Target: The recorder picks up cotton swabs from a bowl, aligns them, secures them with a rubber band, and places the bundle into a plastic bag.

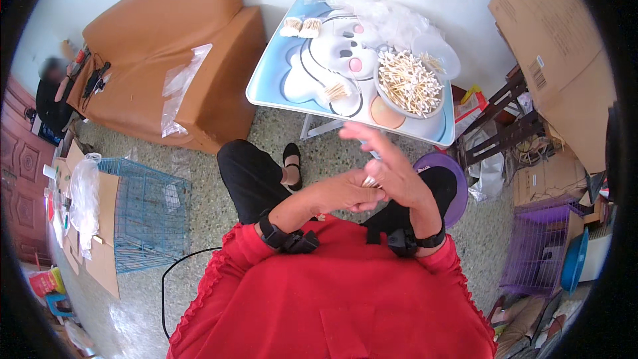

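Note:
Above my lap, my left hand (355, 191) is closed around a small bundle of cotton swabs (370, 182); only their white tips show. My right hand (397, 176) is right against that bundle, its fingers stretched out and its palm by the swab ends. On the small folding table (272, 83) ahead, a round bowl (425, 117) is heaped with loose cotton swabs (407, 82). A little pile of swabs (337, 91) lies left of the bowl. Two bundled packs of swabs (301, 27) rest near the table's far left corner.
Clear plastic bags (392, 16) cover the table's back edge. A brown sofa (159, 40) stands to the left, with a person (54, 96) beyond it. A blue wire cage (149, 213) is at left. Cardboard (558, 60) and a purple cage (538, 246) are on the right.

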### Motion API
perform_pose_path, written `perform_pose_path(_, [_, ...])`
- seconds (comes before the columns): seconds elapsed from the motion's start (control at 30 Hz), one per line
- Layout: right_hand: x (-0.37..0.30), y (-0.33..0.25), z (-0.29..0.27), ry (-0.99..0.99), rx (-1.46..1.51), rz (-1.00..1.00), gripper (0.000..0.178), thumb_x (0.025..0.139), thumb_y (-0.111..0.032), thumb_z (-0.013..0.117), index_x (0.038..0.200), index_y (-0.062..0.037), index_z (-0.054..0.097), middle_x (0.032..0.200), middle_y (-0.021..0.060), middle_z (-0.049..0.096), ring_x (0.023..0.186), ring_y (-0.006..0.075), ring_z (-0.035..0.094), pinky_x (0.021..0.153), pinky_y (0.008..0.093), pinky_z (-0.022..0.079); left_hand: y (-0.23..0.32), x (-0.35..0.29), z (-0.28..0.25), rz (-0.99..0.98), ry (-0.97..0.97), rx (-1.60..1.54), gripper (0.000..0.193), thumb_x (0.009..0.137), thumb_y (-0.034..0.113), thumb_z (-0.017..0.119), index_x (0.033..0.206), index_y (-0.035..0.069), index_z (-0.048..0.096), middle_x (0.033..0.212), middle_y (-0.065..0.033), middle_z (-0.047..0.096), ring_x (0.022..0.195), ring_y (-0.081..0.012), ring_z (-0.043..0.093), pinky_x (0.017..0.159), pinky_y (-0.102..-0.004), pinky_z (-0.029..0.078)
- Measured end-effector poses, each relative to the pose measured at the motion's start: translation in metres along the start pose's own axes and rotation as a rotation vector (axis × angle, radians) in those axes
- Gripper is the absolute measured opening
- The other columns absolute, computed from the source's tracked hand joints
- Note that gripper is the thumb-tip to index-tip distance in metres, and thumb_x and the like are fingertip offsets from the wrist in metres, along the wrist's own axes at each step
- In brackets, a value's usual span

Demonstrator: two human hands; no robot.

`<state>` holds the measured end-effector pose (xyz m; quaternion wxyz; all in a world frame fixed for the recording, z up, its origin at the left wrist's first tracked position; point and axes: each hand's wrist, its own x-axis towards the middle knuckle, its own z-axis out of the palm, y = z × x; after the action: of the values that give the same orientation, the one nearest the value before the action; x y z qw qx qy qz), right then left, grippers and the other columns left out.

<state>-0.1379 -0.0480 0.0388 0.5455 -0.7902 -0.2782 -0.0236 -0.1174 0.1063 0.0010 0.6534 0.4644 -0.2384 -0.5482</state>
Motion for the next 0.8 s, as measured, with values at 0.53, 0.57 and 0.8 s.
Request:
perform_pose_path(0.53, [0.015, 0.028, 0.001, 0.049, -0.560, -0.163, 0.033, 0.080, -0.025, 0.059, 0.106, -0.0064, 0.054, 0.106, 0.0120, 0.056, 0.093, 0.0318, 0.056, 0.080, 0.0400, 0.045, -0.033, -0.004, -0.060, 0.121, 0.503, 0.530, 0.034, 0.079, 0.016, 0.060, 0.110, 0.002, 0.053, 0.094, -0.0057, 0.059, 0.085, -0.0119, 0.052, 0.075, -0.0290, 0.044])
perform_pose_path(0.57, [0.014, 0.035, 0.006, -0.063, -0.544, -0.174, 0.031, 0.079, -0.023, 0.060, 0.104, -0.0059, 0.054, 0.104, 0.0113, 0.057, 0.093, 0.0307, 0.056, 0.079, 0.0394, 0.046, -0.036, -0.005, -0.062, 0.158, 0.486, 0.510, 0.036, 0.078, 0.013, 0.061, 0.111, 0.002, 0.052, 0.099, -0.0060, 0.059, 0.091, -0.0119, 0.053, 0.079, -0.0283, 0.044])
perform_pose_path(0.8, [0.000, 0.072, 0.012, -0.238, -0.453, -0.073, 0.018, 0.080, -0.018, 0.058, 0.090, -0.0065, 0.050, 0.087, 0.0106, 0.056, 0.077, 0.0325, 0.058, 0.063, 0.0410, 0.047, -0.031, 0.010, -0.057, 0.028, 0.311, 0.421, 0.040, 0.079, 0.002, 0.059, 0.117, 0.005, 0.047, 0.108, -0.0027, 0.055, 0.104, -0.0084, 0.048, 0.089, -0.0259, 0.039])
